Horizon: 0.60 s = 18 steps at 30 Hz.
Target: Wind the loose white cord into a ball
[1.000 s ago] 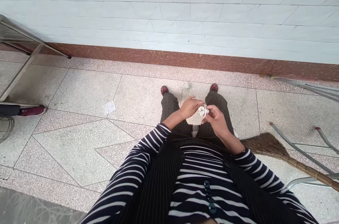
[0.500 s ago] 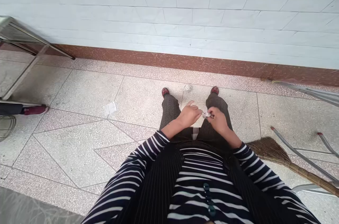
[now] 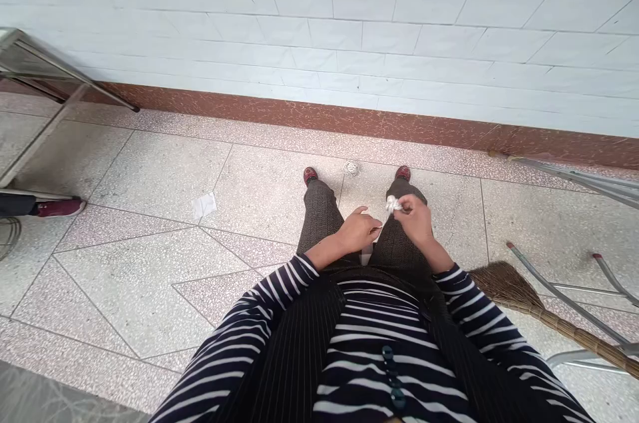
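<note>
A small bunched piece of white yarn (image 3: 393, 204) is pinched in the fingertips of my right hand (image 3: 415, 218), over my right thigh. Lower and to the left, my left hand (image 3: 358, 231) is closed, thumb and forefinger together on a thin white strand of yarn that shows faintly toward the bunch. The exact run of that strand is hard to make out. On the floor between my feet rests a small ball of white yarn (image 3: 351, 169).
A straw broom (image 3: 509, 286) and metal chair legs (image 3: 542, 283) lie to my right. A white paper (image 3: 204, 205) is on the floor to the left. Further left are a metal-framed table (image 3: 60, 110) and another person's shoe (image 3: 60, 208). The tiled wall (image 3: 349, 30) stands ahead.
My right hand has moved up and away from my left hand, carrying the bunched yarn, which now shows more fully. The left hand has come slightly down.
</note>
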### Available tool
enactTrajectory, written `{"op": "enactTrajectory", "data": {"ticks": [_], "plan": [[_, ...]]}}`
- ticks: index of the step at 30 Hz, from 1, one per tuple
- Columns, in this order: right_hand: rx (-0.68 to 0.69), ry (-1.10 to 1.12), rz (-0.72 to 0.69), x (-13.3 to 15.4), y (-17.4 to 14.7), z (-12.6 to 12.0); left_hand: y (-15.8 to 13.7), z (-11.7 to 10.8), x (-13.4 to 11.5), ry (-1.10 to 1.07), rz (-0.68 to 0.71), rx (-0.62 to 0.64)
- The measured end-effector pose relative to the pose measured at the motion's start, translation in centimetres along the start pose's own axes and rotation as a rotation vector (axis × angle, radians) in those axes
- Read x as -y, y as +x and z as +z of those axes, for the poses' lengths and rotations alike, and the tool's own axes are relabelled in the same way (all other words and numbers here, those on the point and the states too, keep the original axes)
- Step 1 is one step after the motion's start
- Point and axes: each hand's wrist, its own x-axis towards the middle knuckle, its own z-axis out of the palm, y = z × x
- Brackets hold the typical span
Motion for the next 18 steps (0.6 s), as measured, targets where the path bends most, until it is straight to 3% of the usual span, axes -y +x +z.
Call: {"op": "enactTrajectory", "data": {"ticks": [5, 8, 13, 18], "plan": [[0.307, -0.013, 0.028, -0.5, -2.3, 1.3, 0.0, -2.3, 0.5, 0.123, 0.134, 0.014], [0.437, 0.088, 0.083, 0.8, -3.5, 0.7, 0.4, -2.5, 1.4, 0.029, 0.086, -0.015], [0.316, 0.449, 0.172, 4.7, -3.3, -1.5, 0.6, -0.6, 2.3, -0.158, -0.049, -0.078], [0.191, 0.579, 0.087, 8.2, -2.7, -4.3, 1.0, 0.0, 4.5, -0.194, -0.169, -0.143]]}}
